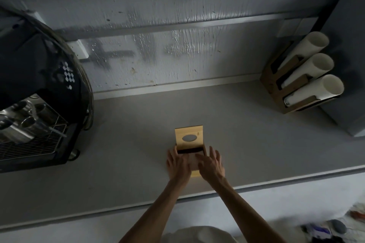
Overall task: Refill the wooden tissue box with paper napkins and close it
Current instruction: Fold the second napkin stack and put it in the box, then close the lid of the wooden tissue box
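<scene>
A small wooden tissue box point(196, 173) stands on the grey counter near its front edge. Its lid point(189, 137), with an oval slot, is swung up and back, standing upright behind the opening. A pale stack of napkins point(192, 161) lies in the open box. My left hand point(177, 165) rests on the box's left side with fingers stretched forward over the napkins. My right hand point(211, 165) lies on the right side, fingers spread and flat on the stack. A dark gap shows between the napkins and the lid.
A black espresso machine point(39, 85) with a metal drip grate fills the left. A wooden holder with three stacks of white paper cups point(308, 77) hangs at the back right. The counter's front edge point(197, 197) runs just below my wrists.
</scene>
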A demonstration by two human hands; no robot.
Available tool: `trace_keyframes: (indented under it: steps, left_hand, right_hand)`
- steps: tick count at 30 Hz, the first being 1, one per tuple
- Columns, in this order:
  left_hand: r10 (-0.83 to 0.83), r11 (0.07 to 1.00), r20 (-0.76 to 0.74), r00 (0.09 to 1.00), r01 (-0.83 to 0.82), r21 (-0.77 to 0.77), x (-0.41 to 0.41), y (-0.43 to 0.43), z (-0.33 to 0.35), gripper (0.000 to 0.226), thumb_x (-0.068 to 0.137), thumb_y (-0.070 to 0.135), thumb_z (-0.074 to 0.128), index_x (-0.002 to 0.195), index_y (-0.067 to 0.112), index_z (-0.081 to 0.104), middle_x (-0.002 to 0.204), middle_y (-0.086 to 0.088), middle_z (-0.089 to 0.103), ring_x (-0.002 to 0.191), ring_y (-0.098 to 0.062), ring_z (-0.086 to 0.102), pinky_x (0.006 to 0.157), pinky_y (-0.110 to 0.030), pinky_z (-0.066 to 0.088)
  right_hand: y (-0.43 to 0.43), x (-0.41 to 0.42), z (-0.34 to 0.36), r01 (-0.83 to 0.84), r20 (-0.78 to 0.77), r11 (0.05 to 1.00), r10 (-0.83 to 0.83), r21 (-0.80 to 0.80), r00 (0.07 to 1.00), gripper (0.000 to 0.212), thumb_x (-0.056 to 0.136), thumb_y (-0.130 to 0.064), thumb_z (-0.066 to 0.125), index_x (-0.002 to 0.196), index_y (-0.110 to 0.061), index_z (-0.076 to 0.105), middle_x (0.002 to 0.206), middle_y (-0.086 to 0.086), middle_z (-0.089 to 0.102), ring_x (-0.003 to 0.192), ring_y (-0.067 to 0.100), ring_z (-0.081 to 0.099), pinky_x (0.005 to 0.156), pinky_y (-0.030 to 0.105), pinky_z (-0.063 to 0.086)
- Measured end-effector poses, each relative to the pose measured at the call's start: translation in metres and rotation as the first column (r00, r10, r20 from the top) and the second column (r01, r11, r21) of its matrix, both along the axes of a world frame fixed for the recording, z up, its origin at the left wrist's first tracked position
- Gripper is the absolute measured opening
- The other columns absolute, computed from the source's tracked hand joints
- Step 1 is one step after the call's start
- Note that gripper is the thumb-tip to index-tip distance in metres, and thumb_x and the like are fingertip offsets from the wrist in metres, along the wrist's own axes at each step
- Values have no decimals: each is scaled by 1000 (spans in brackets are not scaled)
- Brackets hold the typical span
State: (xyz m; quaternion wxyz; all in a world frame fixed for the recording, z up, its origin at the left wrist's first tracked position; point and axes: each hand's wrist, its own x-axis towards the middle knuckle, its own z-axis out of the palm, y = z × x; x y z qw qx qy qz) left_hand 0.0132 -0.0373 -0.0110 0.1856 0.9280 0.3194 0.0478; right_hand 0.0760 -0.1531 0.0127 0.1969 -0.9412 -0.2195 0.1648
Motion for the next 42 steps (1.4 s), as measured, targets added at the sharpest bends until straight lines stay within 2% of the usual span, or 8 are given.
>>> trace_keyframes:
  steps: [7, 12, 17, 24, 28, 34, 39, 42]
  left_hand:
    - [-37, 990, -186, 982, 61, 126, -12, 5, 15, 30, 93, 15, 46, 119, 16, 59, 130, -11, 49, 120, -29, 44, 95, -36, 42]
    - [-13, 970, 50, 999, 24, -243, -18, 2, 17, 36, 95, 16, 44, 131, 16, 47, 136, -6, 49, 120, -23, 50, 96, -36, 48]
    - [234, 597, 342, 910, 143, -789, -19, 6, -7, 84, 85, 66, 43, 152, 22, 16, 156, 11, 13, 144, -12, 18, 120, -39, 19]
    - [333, 468, 113, 936, -60, -881, -15, 24, -15, 82, 79, 73, 36, 135, 14, 47, 142, -13, 49, 130, -30, 47, 112, -54, 34]
    - [388, 263, 52, 920, -57, -963, -10, 31, 41, 53, 98, 55, 27, 141, 26, 37, 147, -3, 42, 133, -25, 41, 107, -46, 32]
    - [340, 195, 23, 940, -47, -980, 14, 55, 74, 67, 90, 70, 11, 147, 37, 25, 162, -4, 7, 148, -31, 0, 111, -69, 3]
    - [373, 191, -24, 927, -103, -976, 7, 61, 60, 70, 91, 68, 25, 134, 18, 46, 157, -1, 26, 147, -28, 11, 110, -64, 13]
    - [382, 225, 0, 924, -94, -970, -7, 54, 46, 24, 87, 39, 61, 108, 26, 65, 128, 2, 58, 134, -27, 39, 101, -53, 34]
  right_hand:
    - [-8, 0, 0, 17, 104, 997, -9, -75, 994, 37, 95, -19, 46, 127, -34, 54, 144, 8, 34, 128, 29, 36, 96, 45, 50]
    - [-13, 1, -23, 63, -133, 949, -22, 309, 991, 39, 99, -12, 38, 134, -23, 51, 105, 7, 59, 93, 28, 62, 79, 41, 57]
    - [-17, -6, -22, 399, -538, 610, 54, 685, 841, 70, 84, -52, 58, 144, -22, 38, 143, -8, 44, 134, 15, 41, 109, 35, 36]
    - [-27, 14, -37, 362, -565, 650, 126, 668, 815, 68, 79, -65, 58, 140, -38, 43, 144, -17, 47, 122, -14, 45, 104, 20, 38]
    - [-27, 37, -7, 504, -732, 724, 3, 472, 681, 103, 63, -90, 43, 144, -28, 36, 122, 7, 55, 102, 25, 56, 86, 41, 44]
    - [-9, 64, 29, 503, -774, 678, 156, 536, 614, 64, 93, -66, 10, 146, -37, 30, 159, 12, 16, 144, 43, 16, 110, 59, 24]
    - [-10, 64, 19, 565, -793, 633, 131, 529, 595, 60, 94, -62, 29, 122, -16, 55, 120, 11, 58, 109, 33, 56, 84, 40, 48]
    - [-17, 57, 4, 575, -773, 592, 136, 564, 619, 23, 97, -29, 52, 104, -8, 60, 98, 13, 64, 83, 19, 63, 68, 25, 53]
